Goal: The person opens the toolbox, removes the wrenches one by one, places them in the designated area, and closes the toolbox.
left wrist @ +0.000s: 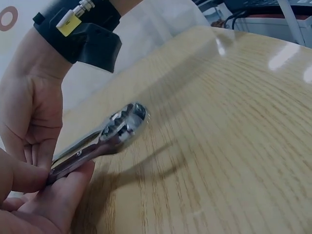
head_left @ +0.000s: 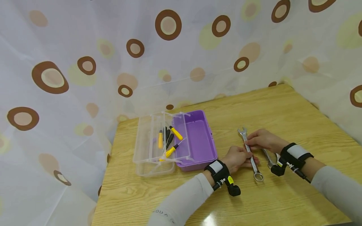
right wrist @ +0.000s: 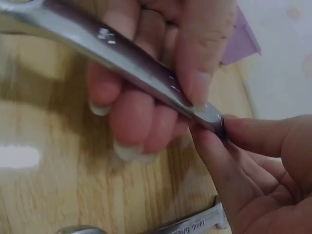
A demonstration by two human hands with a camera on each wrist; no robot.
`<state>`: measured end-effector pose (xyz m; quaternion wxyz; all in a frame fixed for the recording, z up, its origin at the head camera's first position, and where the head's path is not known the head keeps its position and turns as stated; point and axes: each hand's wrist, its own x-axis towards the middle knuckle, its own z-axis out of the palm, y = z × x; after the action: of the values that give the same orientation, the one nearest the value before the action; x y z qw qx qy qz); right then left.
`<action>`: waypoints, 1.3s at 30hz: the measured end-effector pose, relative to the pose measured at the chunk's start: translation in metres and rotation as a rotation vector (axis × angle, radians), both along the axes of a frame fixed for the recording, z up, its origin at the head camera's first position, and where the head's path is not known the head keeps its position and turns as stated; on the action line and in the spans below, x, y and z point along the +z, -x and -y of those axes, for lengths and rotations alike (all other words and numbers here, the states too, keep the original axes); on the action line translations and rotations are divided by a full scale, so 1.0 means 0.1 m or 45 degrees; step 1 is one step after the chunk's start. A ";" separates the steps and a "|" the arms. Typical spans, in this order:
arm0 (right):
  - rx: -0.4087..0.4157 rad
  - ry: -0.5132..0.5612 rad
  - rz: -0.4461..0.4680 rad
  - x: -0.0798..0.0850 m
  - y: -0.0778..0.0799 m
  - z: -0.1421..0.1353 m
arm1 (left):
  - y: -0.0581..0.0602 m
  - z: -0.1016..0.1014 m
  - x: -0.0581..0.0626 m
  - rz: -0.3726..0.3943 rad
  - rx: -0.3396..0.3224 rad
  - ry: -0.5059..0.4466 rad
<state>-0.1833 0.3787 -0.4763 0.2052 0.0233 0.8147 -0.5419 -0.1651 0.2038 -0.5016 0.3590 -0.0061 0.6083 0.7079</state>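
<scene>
A silver combination wrench (head_left: 254,165) slants above the table, its open end at the back and its ring end toward the front. The left hand (head_left: 236,158) pinches its shaft with the thumb on top and the fingers underneath, as the right wrist view shows. Nearer the open end, the right hand (head_left: 266,140) pinches the shaft between thumb and finger. In the left wrist view, the ring end (left wrist: 127,122) juts out past the hands. Beneath the right wrist lies another wrench (head_left: 268,158), partly hidden; in the right wrist view its shaft (right wrist: 195,222) shows raised lettering.
Left of the hands stands a purple toolbox (head_left: 199,138). A clear plastic tray (head_left: 142,138) adjoins it, with several yellow and black screwdrivers (head_left: 160,139) in it. The wooden table (head_left: 127,194) meets a dotted curtain (head_left: 183,56) at the back.
</scene>
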 end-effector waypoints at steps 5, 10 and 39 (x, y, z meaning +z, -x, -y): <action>-0.019 -0.264 -0.126 0.00 -0.07 0.09 | 0.02 -0.03 -0.03 0.010 -0.016 0.050; -0.033 -0.381 -0.215 0.00 -0.08 0.11 | 0.07 -0.03 -0.04 -0.014 -0.035 0.073; 0.085 -0.750 -0.454 -0.02 0.07 0.14 | 0.11 -0.06 0.02 -0.921 -0.438 0.861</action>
<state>-0.1904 0.3650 -0.4780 0.0618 -0.0401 0.9594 -0.2721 -0.1763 0.2097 -0.4994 0.2149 0.2232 0.8802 0.3596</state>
